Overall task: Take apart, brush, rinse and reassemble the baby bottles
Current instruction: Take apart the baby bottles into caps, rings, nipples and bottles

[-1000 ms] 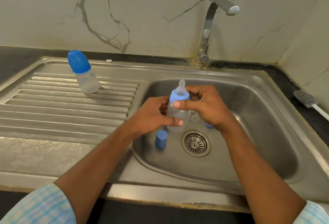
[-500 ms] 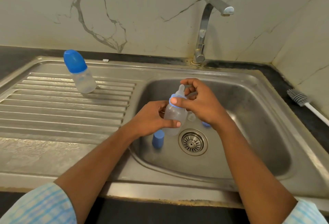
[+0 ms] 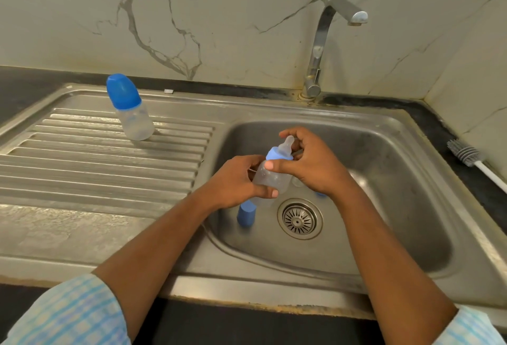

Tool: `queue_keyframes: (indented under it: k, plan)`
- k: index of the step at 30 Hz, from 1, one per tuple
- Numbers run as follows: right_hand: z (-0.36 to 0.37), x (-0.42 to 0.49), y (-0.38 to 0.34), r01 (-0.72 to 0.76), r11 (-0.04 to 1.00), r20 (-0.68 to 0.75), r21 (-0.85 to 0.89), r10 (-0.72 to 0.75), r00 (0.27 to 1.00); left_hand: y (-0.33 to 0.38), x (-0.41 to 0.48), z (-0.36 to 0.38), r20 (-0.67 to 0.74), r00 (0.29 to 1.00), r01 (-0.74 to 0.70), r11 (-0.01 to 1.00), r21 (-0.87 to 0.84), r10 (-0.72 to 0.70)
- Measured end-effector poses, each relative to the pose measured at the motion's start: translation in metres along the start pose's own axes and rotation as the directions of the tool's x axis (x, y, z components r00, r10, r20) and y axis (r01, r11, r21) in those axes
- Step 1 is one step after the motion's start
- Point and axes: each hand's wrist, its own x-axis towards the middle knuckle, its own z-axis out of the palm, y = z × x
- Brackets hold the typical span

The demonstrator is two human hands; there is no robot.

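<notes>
Over the sink basin (image 3: pixel 384 207) my left hand (image 3: pixel 236 180) grips the clear body of a baby bottle (image 3: pixel 271 178). My right hand (image 3: pixel 315 166) curls round its light blue collar (image 3: pixel 275 154), thumb on the front, with the clear teat (image 3: pixel 286 145) sticking up. A blue cap (image 3: pixel 246 214) lies on the basin floor below my left hand. Other small parts behind my right hand are mostly hidden. A second bottle (image 3: pixel 131 114) with its blue cap on stands on the drainboard.
The drain strainer (image 3: pixel 299 218) sits in the middle of the basin. The tap (image 3: pixel 329 42) arches over the back rim, with no water running. A bottle brush (image 3: pixel 466 156) lies on the dark counter at the right. The ribbed drainboard (image 3: pixel 82 169) spreads to the left.
Both hands stay on the bottle over the basin. My right-hand fingers have shifted round the collar and the bottle now tilts a little to the right.
</notes>
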Motion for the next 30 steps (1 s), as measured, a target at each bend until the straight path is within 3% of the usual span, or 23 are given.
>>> queue_keyframes:
  k: [3,6,9,11,14,21,26,30]
  plan:
    - [0.000,0.001,-0.002,0.076,0.990,-0.062,0.117,-0.069,0.996,-0.002,0.003,0.001,-0.080,0.997,-0.007,1.000,0.023,0.009]
    - [-0.001,0.003,-0.009,0.196,0.947,-0.262,0.256,-0.127,0.957,-0.003,0.004,-0.003,-0.121,0.993,0.016,0.995,0.094,-0.005]
    - [-0.001,0.006,-0.007,0.203,0.958,-0.413,0.201,-0.105,0.905,-0.004,0.006,0.001,-0.094,0.994,0.058,0.998,0.030,-0.055]
    - [0.001,0.007,-0.002,0.140,0.981,-0.408,0.133,-0.075,0.910,-0.002,0.011,0.005,-0.104,0.992,0.076,0.996,0.045,-0.071]
    - [0.006,0.009,0.002,0.108,0.991,-0.349,0.073,-0.076,0.934,0.000,0.022,0.015,-0.046,0.995,0.099,0.965,0.243,-0.091]
    - [0.007,0.013,0.003,0.088,0.996,-0.316,-0.011,-0.087,0.945,-0.012,0.043,0.037,0.070,0.987,0.065,0.761,0.645,-0.143]
    - [0.009,0.016,0.005,0.083,0.996,-0.289,-0.019,-0.085,0.953,-0.016,0.048,0.044,0.124,0.979,0.007,0.634,0.773,-0.162]
    - [0.007,0.016,0.005,0.076,0.997,-0.289,-0.016,-0.077,0.954,-0.017,0.046,0.049,0.159,0.967,-0.006,0.607,0.794,-0.198]
